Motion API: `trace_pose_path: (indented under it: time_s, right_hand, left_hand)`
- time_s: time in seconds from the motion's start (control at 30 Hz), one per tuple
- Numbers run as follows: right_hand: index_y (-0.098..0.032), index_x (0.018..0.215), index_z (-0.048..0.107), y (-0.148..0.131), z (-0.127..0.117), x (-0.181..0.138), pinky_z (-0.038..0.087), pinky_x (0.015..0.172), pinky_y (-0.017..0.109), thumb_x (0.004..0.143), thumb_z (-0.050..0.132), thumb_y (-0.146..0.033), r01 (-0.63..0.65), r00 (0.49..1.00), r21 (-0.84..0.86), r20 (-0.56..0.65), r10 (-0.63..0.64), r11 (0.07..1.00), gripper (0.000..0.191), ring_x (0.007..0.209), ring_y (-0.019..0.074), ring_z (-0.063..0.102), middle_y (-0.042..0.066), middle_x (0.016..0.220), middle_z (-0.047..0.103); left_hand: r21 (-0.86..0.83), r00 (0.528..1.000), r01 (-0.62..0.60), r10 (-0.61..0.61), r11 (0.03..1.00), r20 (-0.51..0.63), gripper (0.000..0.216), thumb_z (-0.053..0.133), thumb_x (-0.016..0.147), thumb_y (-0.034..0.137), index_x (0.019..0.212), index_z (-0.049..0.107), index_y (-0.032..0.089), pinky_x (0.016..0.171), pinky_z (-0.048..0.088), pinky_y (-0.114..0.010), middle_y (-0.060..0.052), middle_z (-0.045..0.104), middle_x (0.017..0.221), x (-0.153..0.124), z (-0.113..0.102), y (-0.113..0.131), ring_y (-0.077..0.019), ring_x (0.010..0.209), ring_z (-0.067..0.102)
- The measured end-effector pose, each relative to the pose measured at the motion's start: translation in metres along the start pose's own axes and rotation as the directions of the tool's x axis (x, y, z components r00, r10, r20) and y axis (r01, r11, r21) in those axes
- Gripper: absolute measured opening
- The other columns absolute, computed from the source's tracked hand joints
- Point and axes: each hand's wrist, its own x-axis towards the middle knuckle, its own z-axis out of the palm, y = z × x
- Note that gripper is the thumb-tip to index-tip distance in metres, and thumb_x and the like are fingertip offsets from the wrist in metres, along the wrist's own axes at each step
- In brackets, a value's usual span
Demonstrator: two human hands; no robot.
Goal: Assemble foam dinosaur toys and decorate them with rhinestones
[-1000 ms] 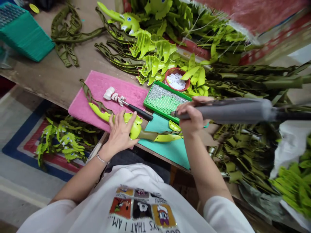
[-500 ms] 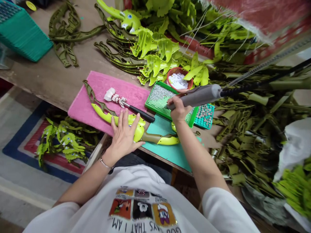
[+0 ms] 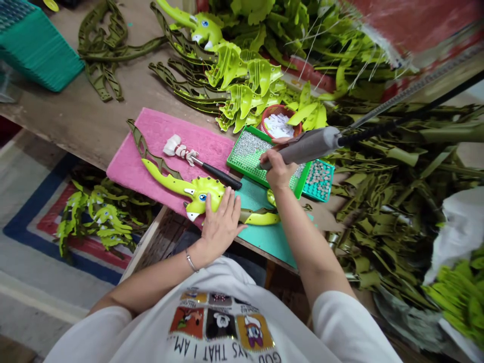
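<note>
A lime-green toy dinosaur grabber (image 3: 196,191) lies across the pink towel (image 3: 159,136) and the teal mat (image 3: 272,234) at the table's near edge. My left hand (image 3: 221,224) rests flat on its body just behind the head, fingers stretched out. My right hand (image 3: 278,166) grips a grey electric screwdriver (image 3: 308,146). Its tip is down over the green screw tray (image 3: 251,151). A black-handled brush with a white wrapped head (image 3: 200,161) lies on the towel beside the toy.
A small teal tray of screws (image 3: 319,179) and a red bowl of white bits (image 3: 278,126) sit behind the green tray. Piles of green and olive toy parts (image 3: 234,85) cover the back and right. A stack of teal trays (image 3: 36,48) stands far left.
My left hand slid right along the toy, uncovering its head with the blue eye. My right hand brought the screwdriver from mid-air down to the green tray.
</note>
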Motion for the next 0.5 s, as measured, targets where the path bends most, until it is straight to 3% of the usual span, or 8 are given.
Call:
trace_pose_path:
  time_s: [0.3, 0.5]
  right_hand:
    - [-0.023, 0.076, 0.054, 0.0022, -0.0002, -0.0021, 0.046, 0.047, 0.028, 0.068, 0.072, -0.047, -0.005, 1.0, 0.066, 0.021, 0.004, 0.998, 0.031, 0.041, 0.0116, 0.05, -0.008, 0.047, 0.052]
    - [-0.023, 0.077, 0.055, -0.0016, 0.0014, 0.0005, 0.046, 0.048, 0.029, 0.068, 0.073, -0.051, -0.026, 1.0, 0.019, 0.017, 0.026, 0.999, 0.034, 0.041, 0.0118, 0.051, -0.008, 0.048, 0.051]
  left_hand:
    - [-0.014, 1.0, 0.004, -0.004, 1.0, 0.003, 0.063, 0.044, 0.102, 0.047, 0.15, 0.04, 0.006, 0.116, 0.02, -0.073, -0.024, 0.031, 0.158, 0.0002, -0.0008, 0.0006, -0.0346, 0.152, 0.022]
    - [-0.006, 1.0, 0.015, -0.015, 1.0, -0.011, 0.059, 0.044, 0.102, 0.042, 0.148, 0.042, 0.005, 0.116, 0.02, -0.074, -0.024, 0.033, 0.157, 0.0003, 0.0003, 0.0032, -0.0345, 0.153, 0.019]
